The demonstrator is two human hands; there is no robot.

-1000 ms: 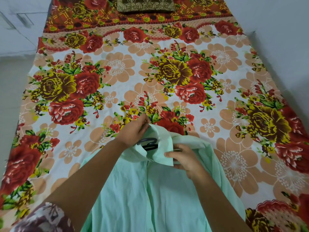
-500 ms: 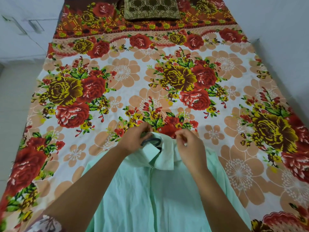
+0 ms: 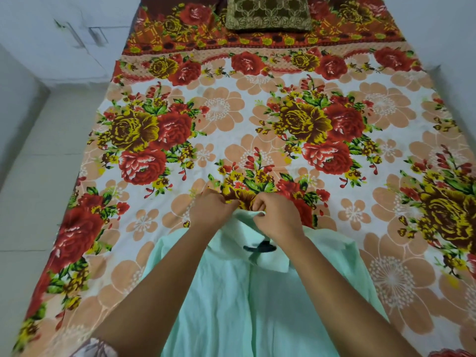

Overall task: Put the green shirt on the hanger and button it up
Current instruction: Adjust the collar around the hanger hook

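The pale green shirt (image 3: 257, 300) lies front-up on the flowered bedsheet (image 3: 231, 124), its collar pointing away from me. A small part of the dark hanger (image 3: 260, 248) shows in the collar opening; the rest is hidden inside the shirt. My left hand (image 3: 210, 215) grips the left side of the collar with curled fingers. My right hand (image 3: 277, 216) pinches the top edge of the collar close beside it. Both hands sit at the back of the collar, almost touching.
A brown and gold patterned cushion (image 3: 268, 12) lies at the far end of the bed. The pale floor (image 3: 38, 176) runs along the bed's left edge, and a white wall (image 3: 450, 34) stands to the right.
Both hands have moved up to the top of the collar and closer together. The collar is now spread lower, and the hanger piece shows below my right hand instead of between the hands.
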